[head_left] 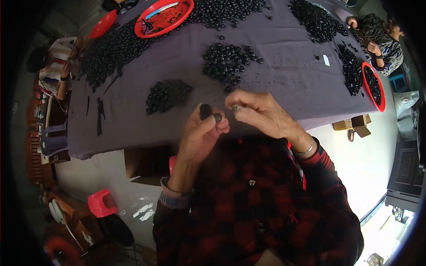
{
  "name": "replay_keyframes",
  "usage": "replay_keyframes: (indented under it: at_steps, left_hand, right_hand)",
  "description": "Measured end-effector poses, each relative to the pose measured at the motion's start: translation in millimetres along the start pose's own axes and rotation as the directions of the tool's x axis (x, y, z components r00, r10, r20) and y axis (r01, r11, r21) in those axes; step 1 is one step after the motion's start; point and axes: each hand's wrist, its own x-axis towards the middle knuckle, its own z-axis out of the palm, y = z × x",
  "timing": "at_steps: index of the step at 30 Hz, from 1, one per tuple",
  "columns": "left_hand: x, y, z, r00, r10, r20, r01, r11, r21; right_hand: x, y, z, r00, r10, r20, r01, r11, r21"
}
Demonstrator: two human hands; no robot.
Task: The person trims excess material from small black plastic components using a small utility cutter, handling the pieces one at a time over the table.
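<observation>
My left hand (198, 137) is closed around a dark, rounded piece (205, 111), which sticks up by the thumb. A second small round black piece (218, 117) shows at its fingertips. My right hand (266, 116), a little to the right and apart from the left, pinches a tiny greyish bit (235, 107) between thumb and finger; its kind is too small to make out. Just beyond my hands on the purple cloth lie a small heap of round black pieces (167, 95) and a larger heap of shiny black ones (228, 62).
A red basin (190, 13) with a blue-and-white tool stands among black heaps at the back. Another red basin (380, 103) holds black pieces at the right. Thin black strips (99, 116) lie at the left. Co-workers sit at the left and right edges of the cloth-covered table (293, 71).
</observation>
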Motion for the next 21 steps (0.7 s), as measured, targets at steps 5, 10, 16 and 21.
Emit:
replay_keyframes:
  at_steps: [5, 10, 16, 21]
  left_hand:
    - [-3, 1, 2, 0.998, 0.059, 0.018, -0.059, 0.998, -0.015]
    - [-2, 0, 2, 0.999, 0.048, 0.022, -0.048, 0.999, -0.002]
    - [-1, 0, 1, 0.999, 0.036, 0.039, -0.036, 0.999, 0.004]
    - [-2, -1, -4, 0.999, 0.029, 0.045, -0.029, 1.0, -0.001]
  right_hand:
    - [-6, 2, 18, 0.949, -0.309, -0.063, 0.287, 0.928, -0.236]
    - [-6, 5, 20, 0.933, -0.354, -0.068, 0.31, 0.884, -0.349]
    - [-5, 11, 19, 0.939, -0.338, -0.06, 0.308, 0.906, -0.29]
    - [-5, 13, 21, 0.956, -0.291, -0.049, 0.274, 0.937, -0.216]
